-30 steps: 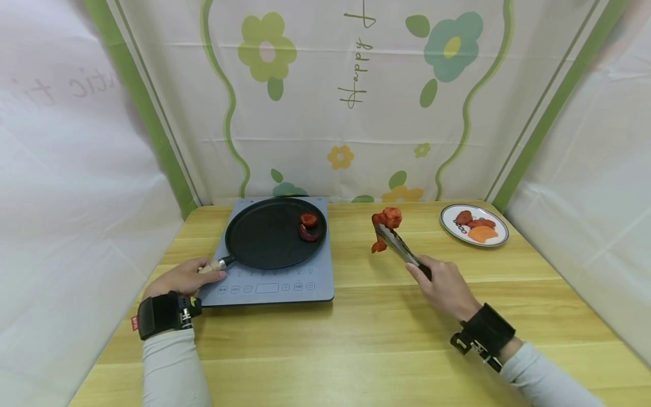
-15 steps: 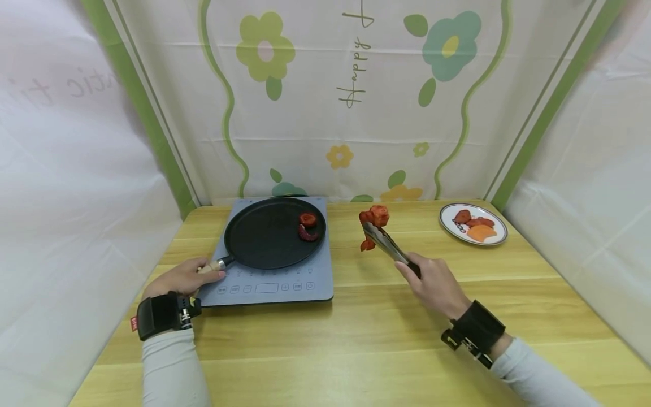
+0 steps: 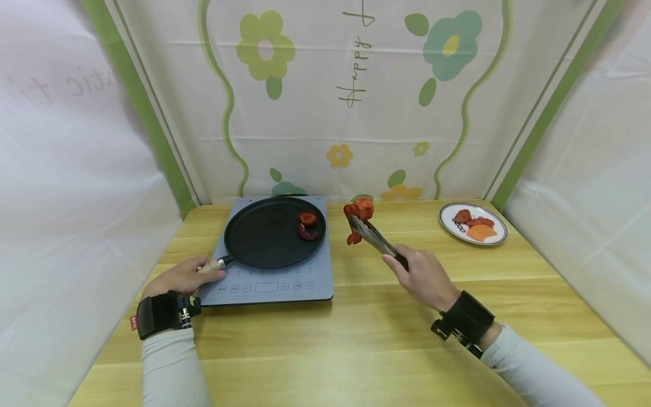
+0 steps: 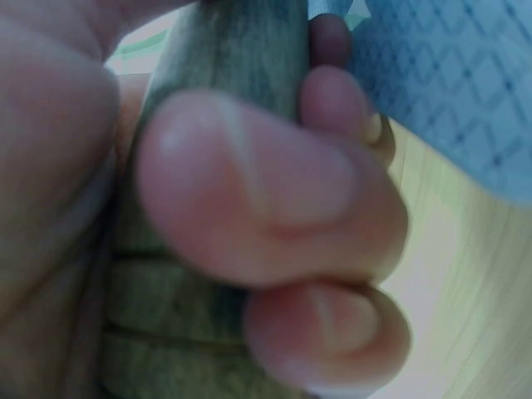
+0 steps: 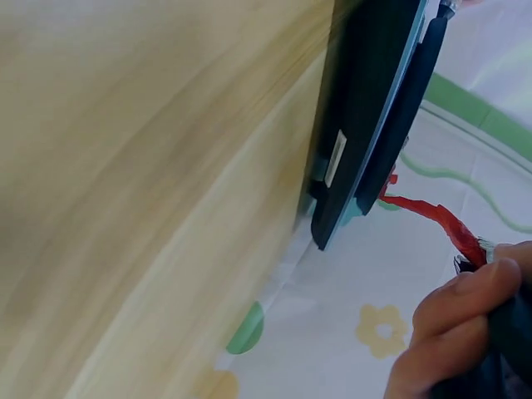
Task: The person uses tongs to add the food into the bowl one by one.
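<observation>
My left hand (image 3: 184,277) grips the wooden handle (image 4: 220,50) of a flat black pan (image 3: 269,234), its fingers curled round it in the left wrist view. In the pan's right side lie a red slice (image 3: 307,219) and a dark red curved tentacle piece (image 3: 307,232). With my right hand (image 3: 424,277) I hold metal tongs (image 3: 373,236) with dark grips. The tongs pinch a reddish-orange food piece (image 3: 363,208) with a dangling end, in the air just right of the pan. That piece looks long and red (image 5: 445,223) in the right wrist view.
Under the pan is a grey-blue induction cooktop (image 3: 274,291) with a row of touch buttons. A white plate (image 3: 500,237) with several food pieces stands at the back right of the wooden table (image 3: 325,350). Patterned white curtains (image 3: 305,113) enclose the back and sides.
My right hand has moved left with the tongs and the food piece, from the middle of the table toward the pan. The left hand and the pan have stayed put.
</observation>
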Motion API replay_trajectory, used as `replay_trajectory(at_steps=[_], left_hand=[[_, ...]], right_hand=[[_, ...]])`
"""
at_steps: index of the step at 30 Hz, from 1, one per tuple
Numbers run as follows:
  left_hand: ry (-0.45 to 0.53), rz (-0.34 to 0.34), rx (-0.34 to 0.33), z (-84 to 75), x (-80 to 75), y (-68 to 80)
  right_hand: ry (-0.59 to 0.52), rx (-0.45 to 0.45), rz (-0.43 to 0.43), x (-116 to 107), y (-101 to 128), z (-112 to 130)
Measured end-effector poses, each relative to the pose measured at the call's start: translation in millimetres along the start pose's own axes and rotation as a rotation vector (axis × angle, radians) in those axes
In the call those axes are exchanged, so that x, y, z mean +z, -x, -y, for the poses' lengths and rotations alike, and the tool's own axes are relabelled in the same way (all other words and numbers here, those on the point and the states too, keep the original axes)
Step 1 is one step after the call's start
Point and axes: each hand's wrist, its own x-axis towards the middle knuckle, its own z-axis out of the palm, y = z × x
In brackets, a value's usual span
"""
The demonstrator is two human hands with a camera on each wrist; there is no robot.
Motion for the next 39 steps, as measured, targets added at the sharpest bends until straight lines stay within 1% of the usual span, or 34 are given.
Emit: replay_trajectory(at_steps=[9, 24, 30, 35, 39], left_hand=[[0.005, 0.010, -0.006, -2.6, -0.3, -0.9], [-0.015, 0.015, 0.017, 0.1, -2.5, 2.8], [-0.015, 0.019, 0.016, 0.5, -2.8, 0.7], [-0.011, 0.015, 0.021, 0.3, -1.9, -0.5], [-0.001, 0.010, 0.007, -0.7, -1.1, -0.6]], right_hand=[[-0.006, -0.052, -0.008, 3.2, -9.5, 13.3], [0.071, -0.113, 0.004, 11.3, -21.3, 34.0], [0.140, -0.159, 0.012, 12.4, -31.1, 42.0], [0.225, -0.202, 0.014, 15.1, -37.7, 48.4], [0.281, -0.223, 0.006, 18.3, -42.2, 53.1]])
